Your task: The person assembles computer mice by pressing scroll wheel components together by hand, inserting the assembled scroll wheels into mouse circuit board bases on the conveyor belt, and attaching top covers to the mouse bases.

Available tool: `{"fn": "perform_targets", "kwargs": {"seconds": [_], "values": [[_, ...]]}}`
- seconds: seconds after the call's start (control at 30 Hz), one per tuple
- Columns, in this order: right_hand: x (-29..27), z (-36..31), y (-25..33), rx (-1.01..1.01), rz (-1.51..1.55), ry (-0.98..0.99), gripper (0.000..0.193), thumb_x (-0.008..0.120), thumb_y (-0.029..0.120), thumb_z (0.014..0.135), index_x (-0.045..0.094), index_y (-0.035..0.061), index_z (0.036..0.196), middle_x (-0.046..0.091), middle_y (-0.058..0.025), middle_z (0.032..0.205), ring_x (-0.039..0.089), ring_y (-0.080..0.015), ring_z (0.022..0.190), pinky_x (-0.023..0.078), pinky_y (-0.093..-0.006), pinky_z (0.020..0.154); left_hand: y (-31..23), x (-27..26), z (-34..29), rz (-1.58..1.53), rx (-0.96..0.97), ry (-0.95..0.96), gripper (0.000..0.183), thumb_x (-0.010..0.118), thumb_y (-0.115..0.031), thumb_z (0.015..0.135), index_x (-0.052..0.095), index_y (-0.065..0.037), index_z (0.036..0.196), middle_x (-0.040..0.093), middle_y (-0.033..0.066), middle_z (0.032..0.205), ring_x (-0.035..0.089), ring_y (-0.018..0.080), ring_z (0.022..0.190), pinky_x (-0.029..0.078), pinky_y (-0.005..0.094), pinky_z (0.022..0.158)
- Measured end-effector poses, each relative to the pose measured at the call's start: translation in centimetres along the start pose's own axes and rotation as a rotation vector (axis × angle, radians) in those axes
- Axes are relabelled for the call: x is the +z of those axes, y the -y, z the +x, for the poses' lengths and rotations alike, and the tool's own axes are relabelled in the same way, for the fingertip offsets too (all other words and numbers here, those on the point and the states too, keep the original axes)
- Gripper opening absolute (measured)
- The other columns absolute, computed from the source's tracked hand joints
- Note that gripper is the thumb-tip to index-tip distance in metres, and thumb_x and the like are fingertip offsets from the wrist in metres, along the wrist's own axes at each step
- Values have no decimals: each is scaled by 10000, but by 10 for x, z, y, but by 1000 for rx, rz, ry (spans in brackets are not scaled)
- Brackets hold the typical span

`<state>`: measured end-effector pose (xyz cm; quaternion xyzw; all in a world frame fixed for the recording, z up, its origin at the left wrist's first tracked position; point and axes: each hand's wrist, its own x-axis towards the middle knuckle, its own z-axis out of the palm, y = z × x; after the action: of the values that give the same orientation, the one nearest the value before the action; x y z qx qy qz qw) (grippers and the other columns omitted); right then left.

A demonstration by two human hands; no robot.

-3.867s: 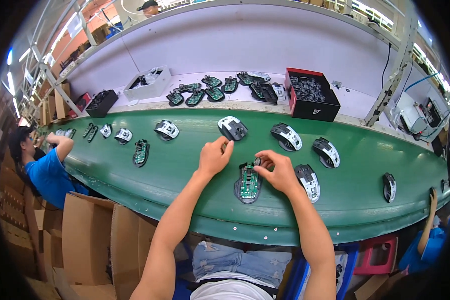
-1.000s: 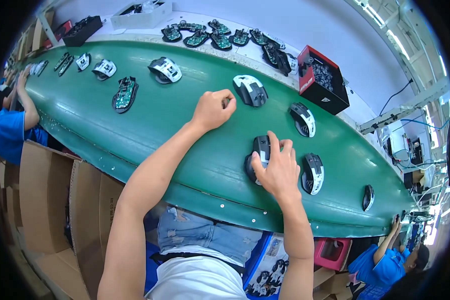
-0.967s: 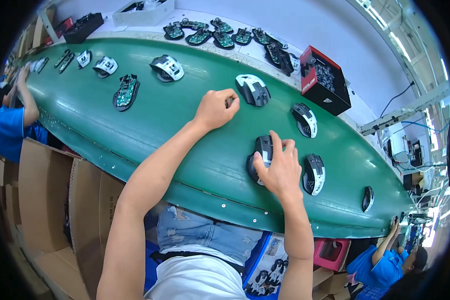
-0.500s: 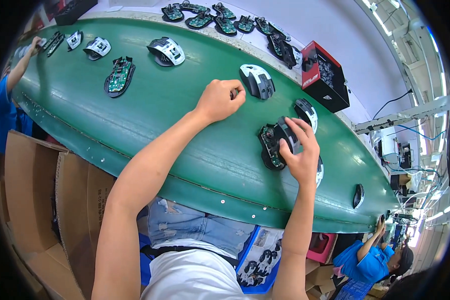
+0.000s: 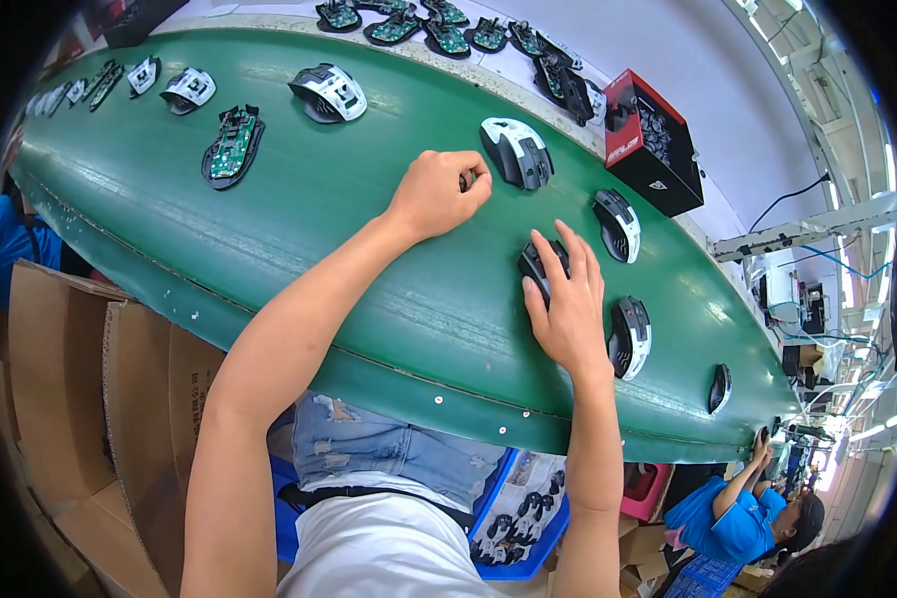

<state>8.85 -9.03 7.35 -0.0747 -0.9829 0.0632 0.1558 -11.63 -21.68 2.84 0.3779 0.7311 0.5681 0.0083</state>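
My right hand (image 5: 570,309) lies over a dark computer mouse (image 5: 534,264) on the green work surface, thumb at its near left side and fingers across its top. Much of that mouse is hidden under the hand. Further left, my left hand (image 5: 437,194) is closed, its thumb and forefinger curled around; something small and dark shows between them, too little of it to name. Just beyond the left hand sits a white-and-black mouse (image 5: 517,154). Two more white-and-black mice, one farther (image 5: 617,226) and one nearer (image 5: 630,337), stand right of my right hand.
A mouse base with bare circuit board (image 5: 233,148) lies left, near another white-and-black mouse (image 5: 328,94). Several circuit-board bases (image 5: 448,38) line the back ledge. A red-and-black box (image 5: 654,145) of small dark parts stands back right. Cardboard boxes (image 5: 65,379) are below left; a co-worker (image 5: 733,518) is at right.
The dark shell in my right hand, tilted beside the circuit-board base before, now sits over it. My right hand has flattened and shifted slightly left. The left hand has barely moved.
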Motion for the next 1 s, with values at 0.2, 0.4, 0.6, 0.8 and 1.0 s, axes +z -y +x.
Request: {"fn": "perform_targets", "kwargs": {"seconds": [0.2, 0.4, 0.6, 0.8, 1.0], "values": [[13, 1, -12, -137, 70, -56, 392, 643, 122, 888, 630, 132, 1279, 562, -140, 1344, 526, -385, 1235, 450, -462, 1026, 2, 5, -1, 38, 58, -26, 172, 665, -177, 846, 696, -9, 826, 671, 101, 667, 627, 180, 572, 495, 326, 572], [8, 3, -17, -143, 43, -26, 402, 653, 103, 867, 642, 126, 1268, 570, -144, 1340, 555, -370, 1195, 457, -453, 1010, 0, 11, 2, 36, 67, -32, 192, 650, -200, 836, 698, -15, 819, 664, 124, 668, 645, 245, 586, 508, 361, 592], [9, 2, -22, -38, 314, 2, 360, 674, 135, 861, 691, 95, 1219, 602, -138, 1347, 571, -341, 1230, 436, -423, 1046, 8, 9, 2, -29, 75, -43, 175, 640, -188, 815, 691, -22, 795, 661, 135, 665, 645, 289, 598, 513, 376, 605], [14, 8, -22, -136, 142, 27, 329, 610, 126, 918, 679, 86, 1237, 591, -156, 1349, 556, -335, 1242, 422, -421, 1057, 14, 14, 1, -28, 94, -47, 180, 601, -211, 776, 698, -63, 740, 684, 130, 683, 670, 326, 643, 552, 416, 637], [14, 6, -24, -135, 34, -52, 311, 508, 153, 985, 669, 84, 1242, 589, -154, 1336, 564, -340, 1199, 427, -418, 1039, 3, 23, 3, 52, 124, 4, 150, 632, -185, 806, 676, -49, 763, 677, 113, 683, 671, 298, 639, 531, 395, 625]]}}
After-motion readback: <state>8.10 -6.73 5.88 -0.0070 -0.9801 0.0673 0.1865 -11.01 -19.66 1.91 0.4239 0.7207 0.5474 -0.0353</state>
